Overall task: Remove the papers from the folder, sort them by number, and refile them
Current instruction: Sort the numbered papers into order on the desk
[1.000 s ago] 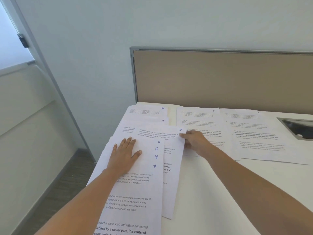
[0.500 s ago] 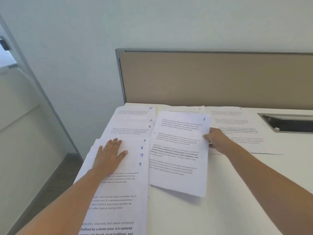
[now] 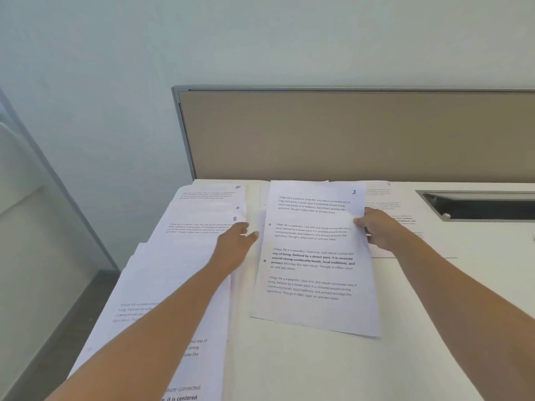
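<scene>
Sheet 3 (image 3: 315, 256) sits between the two hands on the bench (image 3: 289, 369). Its long axis runs away from the person. The top edge with the handwritten 3 points at the partition (image 3: 347, 134), and the near end is skewed slightly toward the right-hand side. It lies printed side up and nearly flat, with a thin shadow along the near edge.

The right hand (image 3: 379, 231) pinches the sheet's right edge in its upper half, thumb on top of the page and the other fingers curled under or behind it.

The left hand (image 3: 234, 241) is open, fingers straight and loosely together, fingertips just short of sheet 3's left edge. It is blurred, so I cannot tell if it touches anything. It is over the left pile (image 3: 185, 256), a fan of overlapped sheets under the left forearm, long axes also running away from the person, with 10, 4 and 8 showing at the top right corners beyond the left hand.

Sheet 2 (image 3: 385, 195) lies beyond and beneath the right hand, partly covered by sheet 3. Its number is just readable at the far edge. The edge of another sheet peeks out past sheet 3's top, number hidden.

A recessed slot (image 3: 477, 205) in the bench is to the right of the right hand.
</scene>
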`<action>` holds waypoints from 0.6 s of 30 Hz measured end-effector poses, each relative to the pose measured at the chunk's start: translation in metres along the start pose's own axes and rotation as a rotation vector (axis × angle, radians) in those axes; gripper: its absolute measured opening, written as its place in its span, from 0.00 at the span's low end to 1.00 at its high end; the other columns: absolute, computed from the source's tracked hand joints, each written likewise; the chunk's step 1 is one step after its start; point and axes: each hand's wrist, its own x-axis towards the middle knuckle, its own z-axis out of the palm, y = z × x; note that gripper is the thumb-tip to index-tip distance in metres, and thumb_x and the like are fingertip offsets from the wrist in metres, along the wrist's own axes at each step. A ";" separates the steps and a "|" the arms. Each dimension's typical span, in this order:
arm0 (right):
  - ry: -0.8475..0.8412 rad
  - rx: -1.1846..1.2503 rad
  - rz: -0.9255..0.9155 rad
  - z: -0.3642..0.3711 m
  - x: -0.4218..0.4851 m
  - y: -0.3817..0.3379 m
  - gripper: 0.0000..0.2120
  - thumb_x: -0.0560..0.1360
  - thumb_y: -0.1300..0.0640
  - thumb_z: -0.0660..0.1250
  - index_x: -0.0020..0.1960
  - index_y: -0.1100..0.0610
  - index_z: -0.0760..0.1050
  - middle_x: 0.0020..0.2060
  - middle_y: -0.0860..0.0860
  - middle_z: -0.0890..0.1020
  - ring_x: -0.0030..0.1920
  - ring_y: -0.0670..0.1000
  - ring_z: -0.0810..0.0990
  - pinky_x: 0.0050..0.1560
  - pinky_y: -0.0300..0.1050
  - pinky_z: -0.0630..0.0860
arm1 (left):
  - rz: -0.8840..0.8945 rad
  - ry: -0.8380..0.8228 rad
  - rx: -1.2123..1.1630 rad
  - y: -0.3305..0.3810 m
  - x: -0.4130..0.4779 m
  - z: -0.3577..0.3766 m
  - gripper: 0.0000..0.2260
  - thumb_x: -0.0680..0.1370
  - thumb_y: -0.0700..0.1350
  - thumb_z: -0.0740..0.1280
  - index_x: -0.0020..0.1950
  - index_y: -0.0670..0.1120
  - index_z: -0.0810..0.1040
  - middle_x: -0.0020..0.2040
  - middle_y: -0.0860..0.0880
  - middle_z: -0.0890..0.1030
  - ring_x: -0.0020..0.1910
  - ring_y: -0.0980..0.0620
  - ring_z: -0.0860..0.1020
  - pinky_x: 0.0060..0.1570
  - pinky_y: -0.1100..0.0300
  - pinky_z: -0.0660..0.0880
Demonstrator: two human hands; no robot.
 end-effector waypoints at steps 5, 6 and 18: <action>-0.062 0.089 0.012 0.000 0.000 0.004 0.15 0.79 0.69 0.56 0.64 0.62 0.70 0.54 0.56 0.75 0.51 0.55 0.73 0.53 0.49 0.70 | -0.154 -0.038 -0.201 0.013 0.004 0.024 0.15 0.75 0.42 0.70 0.61 0.42 0.76 0.55 0.42 0.80 0.46 0.45 0.78 0.39 0.61 0.74; -0.048 0.127 0.016 0.001 0.001 0.005 0.14 0.79 0.68 0.57 0.62 0.62 0.71 0.53 0.57 0.76 0.50 0.55 0.73 0.53 0.51 0.71 | -0.179 -0.016 -0.235 0.014 0.005 0.025 0.13 0.74 0.38 0.71 0.58 0.40 0.78 0.52 0.41 0.81 0.41 0.46 0.78 0.35 0.62 0.74; 0.157 0.114 -0.125 0.006 0.010 0.045 0.11 0.69 0.72 0.70 0.41 0.57 0.76 0.38 0.54 0.81 0.39 0.53 0.78 0.43 0.40 0.77 | -0.257 0.176 -0.223 0.019 0.031 0.041 0.15 0.73 0.33 0.70 0.59 0.36 0.77 0.52 0.41 0.80 0.41 0.47 0.77 0.43 0.59 0.75</action>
